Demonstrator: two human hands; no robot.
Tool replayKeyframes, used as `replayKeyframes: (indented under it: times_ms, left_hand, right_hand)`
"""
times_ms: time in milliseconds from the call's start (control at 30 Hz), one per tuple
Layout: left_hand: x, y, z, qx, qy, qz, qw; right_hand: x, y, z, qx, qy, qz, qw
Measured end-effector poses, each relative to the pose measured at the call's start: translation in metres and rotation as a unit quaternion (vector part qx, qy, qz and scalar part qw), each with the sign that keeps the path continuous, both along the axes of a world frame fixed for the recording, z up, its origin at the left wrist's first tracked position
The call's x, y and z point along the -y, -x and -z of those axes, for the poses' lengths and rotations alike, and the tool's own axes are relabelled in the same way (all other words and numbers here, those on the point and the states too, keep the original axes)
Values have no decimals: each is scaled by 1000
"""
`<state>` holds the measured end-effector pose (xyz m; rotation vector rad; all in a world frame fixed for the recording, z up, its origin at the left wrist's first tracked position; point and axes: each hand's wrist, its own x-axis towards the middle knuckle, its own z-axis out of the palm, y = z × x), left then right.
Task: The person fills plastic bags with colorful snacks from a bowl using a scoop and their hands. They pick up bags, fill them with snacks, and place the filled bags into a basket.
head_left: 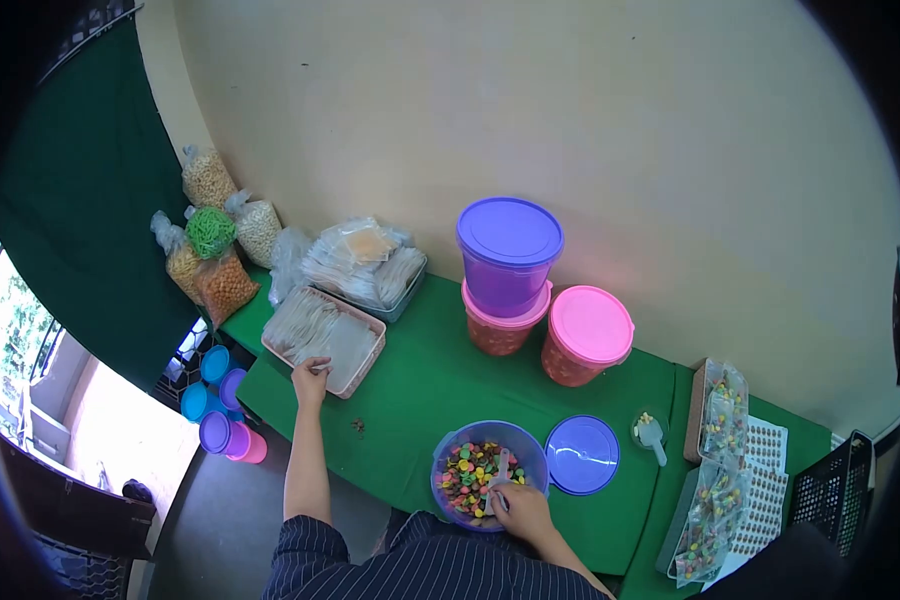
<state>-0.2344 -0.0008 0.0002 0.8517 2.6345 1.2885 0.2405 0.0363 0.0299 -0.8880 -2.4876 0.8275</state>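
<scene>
Plain beige wall behind, dark green curtain at left over a bright doorway. Green-covered worktop runs along the wall; coloured containers stand on the floor off its left end.

On the worktop, a purple tub sits on a pink-lidded tub, another pink-lidded tub beside them. Purple bucket near the front edge, close to the body, has multicoloured pieces inside; its apparent lid lies just right of it. Black basket at far right, then printed sheets and filled clear packets in and over two trays. Snack bags cluster at far left, near a grey tray heaped with clear packs. Pink tray in front holds flat clear sleeves.

Step looks like scooping right, reaching for sleeves left. Right hand is closed round the handle of a pale scoop, head among the pieces; moving it loaded calls for a level wrist. Left hand is at the pink tray's near edge, fingers partly curled; can't tell if it has hold of a sleeve. Separating one calls for a light pinch.

Smallest: second scoop on a small dish, brown bits.
</scene>
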Motion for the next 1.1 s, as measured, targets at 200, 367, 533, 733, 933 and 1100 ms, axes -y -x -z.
replayKeyframes:
  times_ms: [200, 367, 533, 733, 933, 1100]
  left_hand:
    - [6, -32, -36, 176, -298, 115, 931]
    - [15, -171, -72, 463, -338, 270, 773]
    - [35, -277, -48, 533, -233, 354, 732]
    - [39, -295, -42, 587, -113, 339, 726]
    - [30, -292, -68, 493, -99, 403, 765]
    - [9, -247, -45, 458, -194, 284, 820]
  right_hand:
    - [4, 3, -9, -72, 81, 29, 994]
    - [-6, 25, -40, -301, 312, 74, 898]
    - [-5, 27, -51, -334, 97, 144, 926]
    - [3, 26, -55, -427, 246, 216, 843]
    - [-2, 21, -53, -426, 206, 253, 844]
    - [-8, 15, -83, -494, 221, 291, 789]
